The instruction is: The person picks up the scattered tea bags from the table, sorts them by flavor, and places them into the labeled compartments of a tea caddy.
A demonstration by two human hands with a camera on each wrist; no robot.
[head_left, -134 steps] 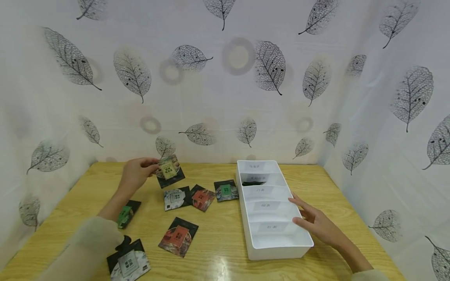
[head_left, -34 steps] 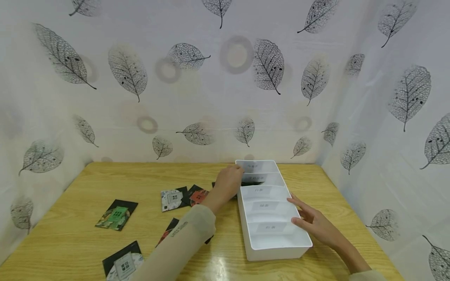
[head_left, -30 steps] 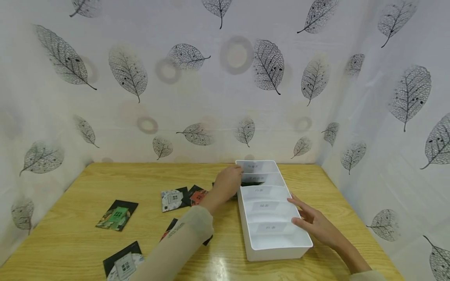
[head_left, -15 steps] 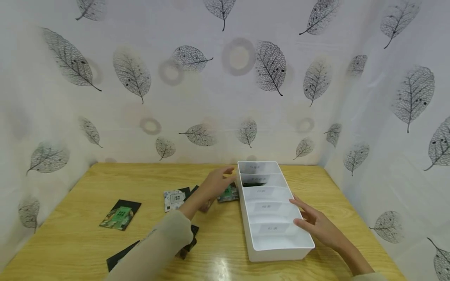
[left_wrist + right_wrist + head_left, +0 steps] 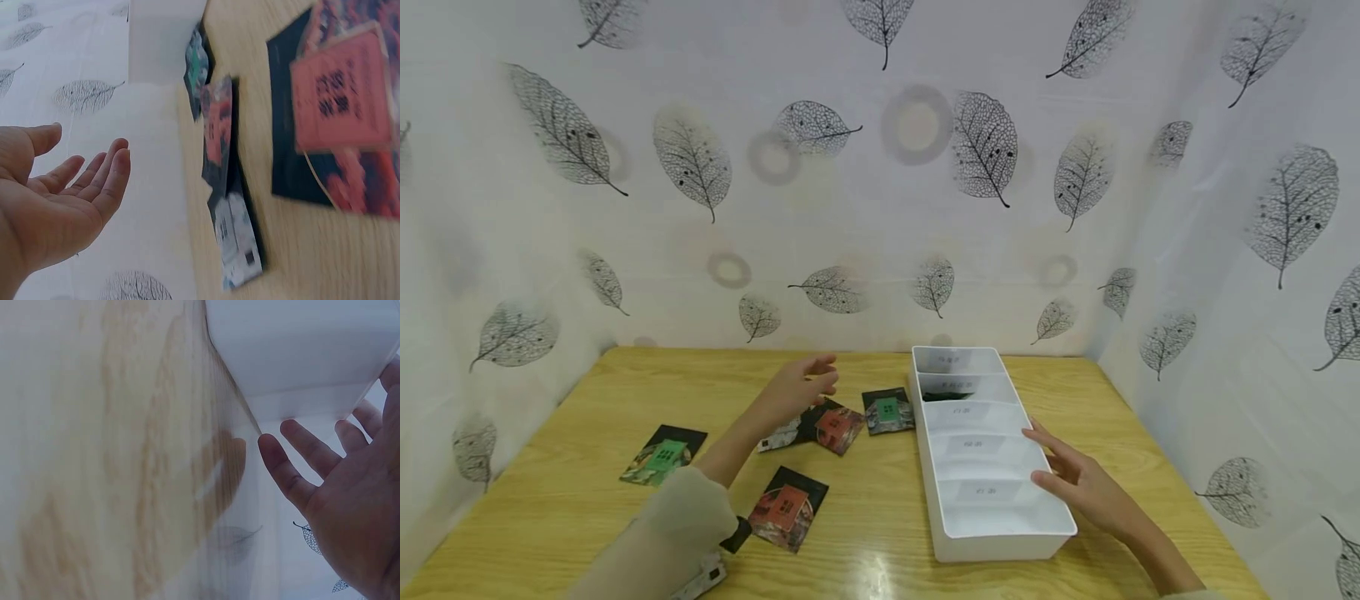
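Note:
My left hand (image 5: 793, 387) hovers over the table with nothing in it, fingers loosely spread and palm bare in the left wrist view. Below it lie a white-labelled sachet (image 5: 782, 435), partly hidden by the arm, and a red-labelled sachet (image 5: 838, 427) overlapping it. Closer to me is another red-labelled sachet (image 5: 786, 510). A green-labelled sachet (image 5: 887, 410) lies beside the white divided box (image 5: 992, 547). My right hand (image 5: 1078, 483) rests its straight fingers and thumb against the box's right side. One dark sachet (image 5: 946, 397) shows in the second compartment from the back.
Another green-labelled sachet (image 5: 662, 456) lies on the left of the wooden table (image 5: 865, 500). At the front, the left sleeve (image 5: 662, 533) mostly covers a pale sachet (image 5: 703, 577). A leaf-patterned curtain (image 5: 865, 208) closes off the back and sides.
A yellow-labelled sachet, earlier pinched in my left hand, is out of sight. That hand reached the box's far compartment, then drew back left without it. My right hand has stayed at the box.

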